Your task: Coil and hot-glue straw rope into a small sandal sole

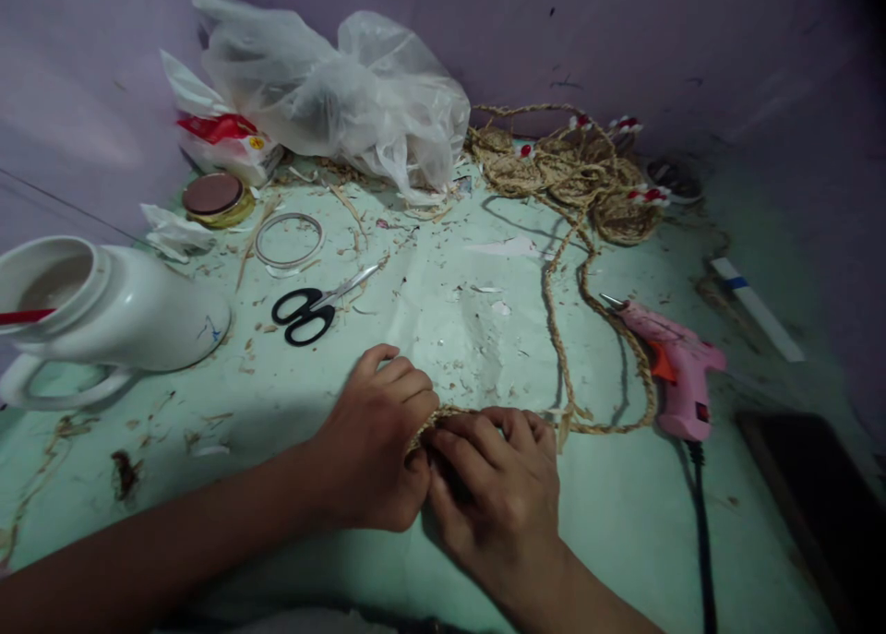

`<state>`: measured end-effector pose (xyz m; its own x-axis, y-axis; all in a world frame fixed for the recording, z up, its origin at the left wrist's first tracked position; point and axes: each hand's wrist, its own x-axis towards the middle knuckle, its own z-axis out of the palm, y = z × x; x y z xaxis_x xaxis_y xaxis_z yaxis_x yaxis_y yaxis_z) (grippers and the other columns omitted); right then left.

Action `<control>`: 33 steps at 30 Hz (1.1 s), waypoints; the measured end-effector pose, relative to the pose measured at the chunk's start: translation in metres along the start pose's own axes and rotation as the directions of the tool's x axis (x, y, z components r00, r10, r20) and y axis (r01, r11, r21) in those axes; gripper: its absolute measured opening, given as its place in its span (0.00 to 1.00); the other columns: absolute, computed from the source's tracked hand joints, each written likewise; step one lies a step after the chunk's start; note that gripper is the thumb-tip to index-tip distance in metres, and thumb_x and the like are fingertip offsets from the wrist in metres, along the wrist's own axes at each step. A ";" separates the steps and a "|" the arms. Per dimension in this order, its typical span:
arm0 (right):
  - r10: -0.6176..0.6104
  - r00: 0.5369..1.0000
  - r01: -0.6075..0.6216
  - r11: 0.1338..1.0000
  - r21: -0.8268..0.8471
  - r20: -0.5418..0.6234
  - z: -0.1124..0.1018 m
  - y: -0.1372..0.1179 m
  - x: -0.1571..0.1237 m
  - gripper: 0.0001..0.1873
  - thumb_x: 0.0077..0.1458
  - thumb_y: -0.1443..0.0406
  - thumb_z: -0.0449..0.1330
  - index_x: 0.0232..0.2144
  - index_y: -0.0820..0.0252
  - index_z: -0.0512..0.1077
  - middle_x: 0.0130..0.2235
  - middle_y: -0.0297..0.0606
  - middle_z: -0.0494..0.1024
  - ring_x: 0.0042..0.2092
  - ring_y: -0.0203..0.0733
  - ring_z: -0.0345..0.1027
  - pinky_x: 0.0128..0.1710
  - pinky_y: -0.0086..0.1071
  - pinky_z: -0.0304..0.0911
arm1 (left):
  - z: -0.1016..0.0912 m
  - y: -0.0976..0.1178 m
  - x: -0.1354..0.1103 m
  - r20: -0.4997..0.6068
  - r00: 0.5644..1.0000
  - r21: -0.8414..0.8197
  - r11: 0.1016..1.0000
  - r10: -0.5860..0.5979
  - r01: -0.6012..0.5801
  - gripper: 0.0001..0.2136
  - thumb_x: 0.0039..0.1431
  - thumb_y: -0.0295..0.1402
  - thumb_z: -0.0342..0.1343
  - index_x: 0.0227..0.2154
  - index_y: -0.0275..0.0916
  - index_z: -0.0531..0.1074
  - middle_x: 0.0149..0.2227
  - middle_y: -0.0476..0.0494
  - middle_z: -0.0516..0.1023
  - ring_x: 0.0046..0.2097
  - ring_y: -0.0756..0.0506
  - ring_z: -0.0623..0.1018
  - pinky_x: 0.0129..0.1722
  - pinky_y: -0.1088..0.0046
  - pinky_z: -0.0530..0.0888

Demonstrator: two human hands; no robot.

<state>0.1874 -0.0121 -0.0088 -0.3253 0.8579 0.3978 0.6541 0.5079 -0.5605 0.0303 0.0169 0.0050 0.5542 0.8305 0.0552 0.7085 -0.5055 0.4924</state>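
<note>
Low in the middle of the head view, my left hand [384,440] is closed on the end part of a braided straw cord [651,385]. My right hand [502,482] lies against it, its fingers closed on the same cord. Between the two hands a short stretch of braid shows, bent in a curve; the rest there is hidden by my fingers. From my right hand the cord runs right, loops back near the glue gun and reaches the woven straw coils [581,173] at the back, which carry red and white decorations.
A pink glue gun [682,366] lies on the right, beside a dark flat object [817,496]. Black-handled scissors [305,316], a tape ring [289,240] and a white jug [159,306] on its side are left. A plastic bag [332,89] stands behind. Straw scraps litter the table.
</note>
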 end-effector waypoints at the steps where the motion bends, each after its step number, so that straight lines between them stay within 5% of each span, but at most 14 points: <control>1: 0.001 1.000 -0.001 1.000 0.002 0.003 0.000 0.000 0.000 0.05 0.52 0.67 0.57 0.30 0.57 0.74 0.32 0.34 0.79 0.34 0.45 0.62 0.37 0.43 0.50 | 0.000 0.000 0.000 0.003 1.000 0.001 1.000 -0.004 0.004 0.05 0.38 0.28 0.52 0.23 0.38 0.65 0.27 0.45 0.68 0.34 0.43 0.67 0.51 0.52 0.60; 12: 0.022 1.000 -0.022 1.000 -0.020 0.019 0.001 -0.002 -0.001 0.04 0.52 0.67 0.59 0.31 0.57 0.74 0.33 0.35 0.79 0.35 0.46 0.63 0.39 0.44 0.50 | -0.007 0.003 -0.010 0.076 0.993 0.022 0.996 -0.086 0.084 0.06 0.47 0.28 0.53 0.31 0.38 0.68 0.34 0.43 0.72 0.40 0.40 0.70 0.53 0.49 0.58; 19: 0.001 1.000 -0.001 1.000 -0.004 -0.006 -0.001 -0.001 0.002 0.05 0.52 0.68 0.60 0.33 0.58 0.75 0.33 0.35 0.80 0.35 0.46 0.66 0.39 0.44 0.51 | -0.010 -0.006 -0.027 -0.062 0.996 -0.053 0.997 -0.058 0.055 0.28 0.54 0.28 0.52 0.57 0.34 0.51 0.45 0.38 0.73 0.46 0.40 0.71 0.50 0.54 0.67; 21: -0.005 1.000 0.005 1.000 -0.014 -0.010 -0.001 -0.001 0.002 0.05 0.52 0.68 0.60 0.33 0.57 0.76 0.33 0.35 0.81 0.35 0.46 0.67 0.40 0.45 0.51 | -0.017 -0.013 -0.026 -0.139 0.984 -0.041 0.994 -0.110 0.105 0.26 0.57 0.28 0.49 0.59 0.35 0.50 0.45 0.39 0.74 0.46 0.41 0.72 0.48 0.57 0.69; 25: -0.032 0.999 0.032 0.999 -0.010 -0.017 -0.001 0.000 0.000 0.05 0.54 0.67 0.60 0.34 0.57 0.76 0.35 0.34 0.82 0.35 0.45 0.68 0.40 0.45 0.52 | -0.037 -0.026 -0.020 -0.357 0.911 0.067 0.967 -0.206 0.245 0.17 0.59 0.30 0.48 0.52 0.35 0.63 0.42 0.39 0.77 0.45 0.40 0.75 0.44 0.59 0.72; 27: -0.050 0.998 0.049 0.999 -0.016 -0.041 -0.001 0.002 -0.001 0.05 0.55 0.66 0.59 0.34 0.56 0.76 0.34 0.33 0.82 0.36 0.45 0.69 0.41 0.45 0.52 | -0.046 -0.029 -0.019 -0.369 0.905 0.073 0.964 -0.213 0.257 0.11 0.58 0.30 0.49 0.43 0.37 0.69 0.40 0.41 0.78 0.43 0.40 0.76 0.41 0.61 0.72; 30: -0.104 0.995 0.103 0.992 -0.068 -0.004 -0.005 0.006 -0.001 0.06 0.56 0.66 0.59 0.35 0.55 0.76 0.34 0.31 0.82 0.36 0.45 0.69 0.43 0.45 0.52 | -0.051 -0.028 -0.019 -0.196 0.945 0.006 0.964 -0.260 0.267 0.07 0.57 0.27 0.48 0.28 0.39 0.71 0.31 0.46 0.76 0.35 0.45 0.74 0.35 0.66 0.70; 33: -0.166 0.983 0.175 0.978 -0.117 0.085 -0.009 0.011 0.000 0.06 0.54 0.64 0.62 0.37 0.53 0.76 0.35 0.29 0.82 0.37 0.45 0.68 0.44 0.45 0.51 | -0.051 -0.023 -0.020 0.010 0.939 -0.001 0.939 -0.344 0.345 0.09 0.54 0.24 0.47 0.22 0.38 0.69 0.26 0.48 0.73 0.31 0.47 0.71 0.33 0.68 0.67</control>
<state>0.2005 -0.0072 -0.0086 -0.4858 0.7654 0.4221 0.6627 0.6374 -0.3931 -0.0189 0.0236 0.0370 0.2804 0.9515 -0.1262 0.8555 -0.1881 0.4825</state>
